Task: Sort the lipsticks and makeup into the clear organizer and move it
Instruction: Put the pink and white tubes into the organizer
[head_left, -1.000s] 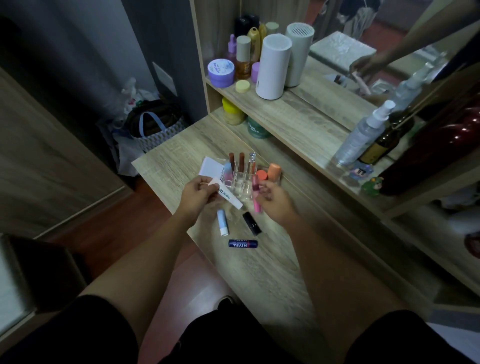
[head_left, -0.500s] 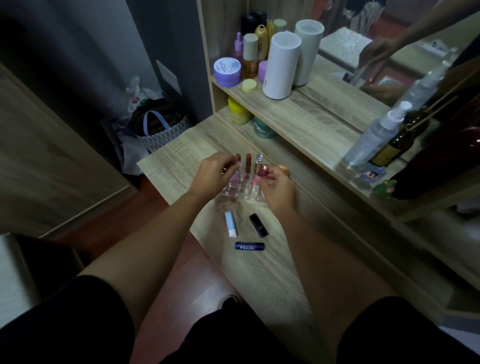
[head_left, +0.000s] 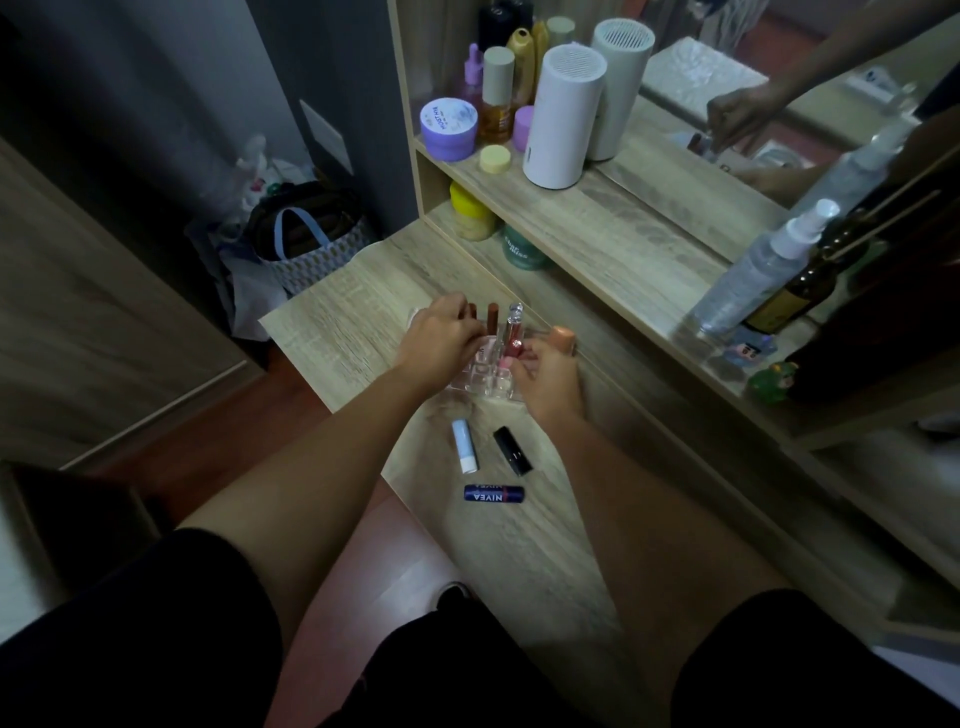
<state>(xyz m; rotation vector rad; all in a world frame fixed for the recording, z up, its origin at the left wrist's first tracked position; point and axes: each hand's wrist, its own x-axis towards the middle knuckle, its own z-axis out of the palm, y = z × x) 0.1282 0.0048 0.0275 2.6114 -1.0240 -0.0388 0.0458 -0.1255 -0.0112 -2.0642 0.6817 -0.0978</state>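
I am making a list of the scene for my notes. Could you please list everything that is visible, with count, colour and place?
clear organizer: 1, transparent, desk between the hands
upright tubes: several, brown and pink, in the organizer
lip balm: 1, white-blue, lying on desk
black lipstick: 1, desk
Nivea stick: 1, dark blue, desk
white cylinder: 1, shelf
purple jar: 1, shelf
spray bottle: 1, clear, shelf
left hand: at organizer
right hand: at organizer

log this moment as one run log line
step: sorting | left hand: at organizer, grip unclear | right hand: at organizer, grip unclear | loose: white stick, black lipstick, blue stick
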